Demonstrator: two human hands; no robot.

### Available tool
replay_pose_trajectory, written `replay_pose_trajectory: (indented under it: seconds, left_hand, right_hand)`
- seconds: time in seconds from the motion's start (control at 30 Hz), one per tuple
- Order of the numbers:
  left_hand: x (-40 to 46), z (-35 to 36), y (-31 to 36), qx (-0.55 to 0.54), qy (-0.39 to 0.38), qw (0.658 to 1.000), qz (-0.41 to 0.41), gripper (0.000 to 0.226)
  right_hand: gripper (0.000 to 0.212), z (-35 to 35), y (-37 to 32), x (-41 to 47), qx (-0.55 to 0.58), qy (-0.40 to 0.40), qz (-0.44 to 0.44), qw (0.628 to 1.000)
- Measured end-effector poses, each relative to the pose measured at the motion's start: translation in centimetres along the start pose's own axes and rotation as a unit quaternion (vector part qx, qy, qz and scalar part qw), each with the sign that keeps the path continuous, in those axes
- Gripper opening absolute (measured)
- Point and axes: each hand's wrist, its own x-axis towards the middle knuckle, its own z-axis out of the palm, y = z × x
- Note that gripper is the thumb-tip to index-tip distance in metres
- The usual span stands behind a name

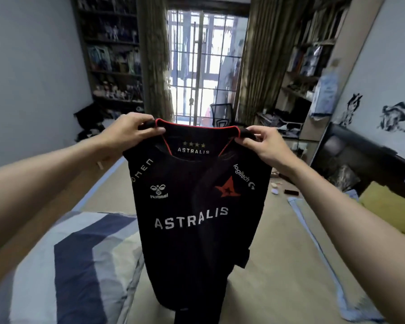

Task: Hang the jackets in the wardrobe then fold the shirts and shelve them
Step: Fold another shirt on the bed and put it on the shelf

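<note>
Over the bed (pixel 278 265), which fills the lower view under a tan mat, I hold the shirt (pixel 194 218) up in the air at arm's length. A striped blue, white and cream pillow (pixel 75 260) lies at the left, just beside the hanging hem.

Step in hand, as I judge it: present the shirt flat before folding. Procedure:
1. Keep both shoulders level so the body hangs straight.
2. Lower the hem onto the bed first, clear of the pillow.
3. Lay the front face down, then smooth out creases before folding.

The shirt is a black jersey with red trim at the collar, a red star on the chest, and white lettering. Its front faces me. The sleeves appear tucked behind; I cannot tell exactly how they lie.

Grip state: my left hand (pixel 131 129) pinches the left shoulder seam beside the collar; my right hand (pixel 264 146) pinches the right shoulder seam. Both grasp fabric between thumb and fingers.
</note>
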Motion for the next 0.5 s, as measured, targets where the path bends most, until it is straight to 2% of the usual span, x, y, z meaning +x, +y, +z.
replay_pose_trajectory:
  seconds: [0.13,0.2,0.3,0.43,0.5]
  left_hand:
    - [-0.3,-3.5,5.2,-0.002,0.012,0.999,0.036,0.03]
    - [-0.8,-4.8,7.9,-0.033,0.01,0.998,0.055,0.021]
    - [-1.8,-6.3,10.9,-0.088,0.003,0.993,0.082,0.016]
    - [-3.9,-7.7,13.5,-0.103,-0.021,0.987,0.121,0.012]
    - [-5.4,-8.5,14.7,-0.103,-0.036,0.984,0.144,0.02]
  right_hand:
    - [0.014,-4.7,-6.2,-2.3,0.002,0.008,-0.021,1.0]
    - [0.021,-6.8,-8.8,-4.2,0.003,0.015,-0.022,1.0]
    - [0.021,-8.8,-11.9,-7.4,0.005,0.04,-0.023,0.999]
    - [0.021,-9.8,-14.6,-11.7,0.009,0.087,-0.011,0.996]
    - [0.022,-9.9,-15.6,-14.0,0.007,0.099,0.002,0.995]
